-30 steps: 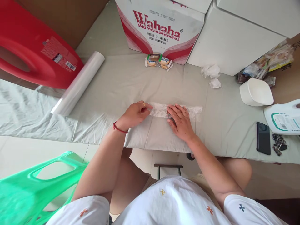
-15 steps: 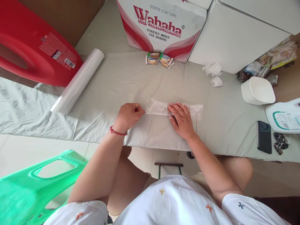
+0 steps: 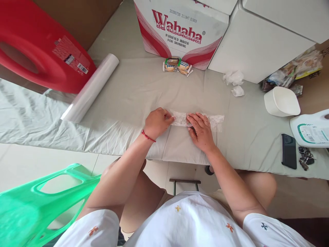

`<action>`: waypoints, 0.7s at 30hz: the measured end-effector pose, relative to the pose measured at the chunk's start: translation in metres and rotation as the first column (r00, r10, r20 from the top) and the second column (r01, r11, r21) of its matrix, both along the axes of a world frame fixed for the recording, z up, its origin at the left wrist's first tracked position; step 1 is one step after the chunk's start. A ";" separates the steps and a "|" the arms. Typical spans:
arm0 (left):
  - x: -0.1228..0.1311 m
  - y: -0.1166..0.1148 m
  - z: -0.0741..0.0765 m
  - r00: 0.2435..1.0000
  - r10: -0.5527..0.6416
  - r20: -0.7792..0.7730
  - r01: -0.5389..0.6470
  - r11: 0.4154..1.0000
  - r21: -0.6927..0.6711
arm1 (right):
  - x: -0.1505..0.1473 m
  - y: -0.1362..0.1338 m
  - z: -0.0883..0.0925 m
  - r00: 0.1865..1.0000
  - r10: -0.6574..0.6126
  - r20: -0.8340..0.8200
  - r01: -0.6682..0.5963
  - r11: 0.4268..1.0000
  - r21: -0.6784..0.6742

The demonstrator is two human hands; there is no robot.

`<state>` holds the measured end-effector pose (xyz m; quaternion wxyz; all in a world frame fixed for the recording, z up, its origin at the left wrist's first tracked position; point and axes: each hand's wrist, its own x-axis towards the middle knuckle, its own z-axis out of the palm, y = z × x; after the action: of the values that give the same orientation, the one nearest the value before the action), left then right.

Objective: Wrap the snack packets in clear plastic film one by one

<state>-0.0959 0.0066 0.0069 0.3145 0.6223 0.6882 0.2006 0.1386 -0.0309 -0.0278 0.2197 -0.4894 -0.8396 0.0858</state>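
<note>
Film strip (image 3: 181, 119): clear, wrinkled, lying crosswise on the worktop (image 3: 138, 87), near its front edge and directly before the person.
Right grip (image 3: 200, 132): laid palm-down across the strip, fingers stretched and close together, thumb a little apart on the near side; a length of film runs out beyond it.
Under the right fingertips: a small dark patch within the film — mostly covered, so what it is cannot be told.
Left grip (image 3: 158, 122): narrow, thumb and fingers drawn together at the strip's left end; whether film is pinched between them cannot be told.
Left wrist: a red cord bracelet (image 3: 148, 136).
Cover: pale grey-green cloth, creased, hanging over the front edge.
Beyond the strip: two wrapped snacks (image 3: 177, 66), set against the foot of a red-and-white Wahaha water carton (image 3: 180, 32).
Left side: a roll of clear film (image 3: 91, 87), lying slantwise just beside a large red jug (image 3: 48, 44).
Right side, far: crumpled clear plastic (image 3: 233, 78) by a white box (image 3: 259, 43).
Right side, nearer: a white tub (image 3: 281, 101), a white bottle (image 3: 311, 129), and — close together — a dark phone (image 3: 289, 151) and a bunch of keys (image 3: 306, 157).
Floor, left: a green plastic stool (image 3: 28, 212).
</note>
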 end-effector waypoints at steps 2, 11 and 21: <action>-0.002 0.002 0.000 1.000 0.012 0.026 -0.013 1.000 0.009 | 0.000 0.000 0.000 1.000 -0.002 -0.001 0.002 1.000 -0.004; -0.004 0.002 -0.001 0.999 0.046 0.022 -0.046 0.999 0.008 | 0.001 0.000 0.000 1.000 0.001 -0.021 -0.002 0.999 -0.035; -0.007 0.004 0.006 0.918 0.065 0.391 -0.052 0.998 -0.042 | 0.000 0.000 0.001 1.000 -0.002 -0.030 0.001 0.999 -0.033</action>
<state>-0.1029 0.0105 0.0125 0.4494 0.5438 0.6327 0.3196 0.1386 -0.0312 -0.0268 0.2243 -0.4921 -0.8343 0.1070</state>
